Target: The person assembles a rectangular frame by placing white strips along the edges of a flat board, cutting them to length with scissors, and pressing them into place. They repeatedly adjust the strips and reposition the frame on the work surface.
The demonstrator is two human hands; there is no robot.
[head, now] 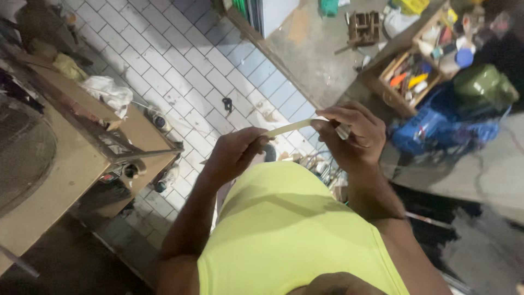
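Observation:
A thin pale strip [289,128], like a flat stick of wood, runs between my two hands above my yellow-green shirt [284,218]. My left hand [234,153] pinches its near end with closed fingers. My right hand [352,134] is closed around its far end, where a small light-coloured piece sticks out past the fingers. What that piece is I cannot tell. Both hands are held at chest height over the tiled floor [185,71].
A wooden workbench [71,158] with a shelf stands at the left, with a white rag [109,93] on it. A wooden crate of small tools [415,79] sits at the upper right beside a blue bundle [436,128] and a green bag [483,84].

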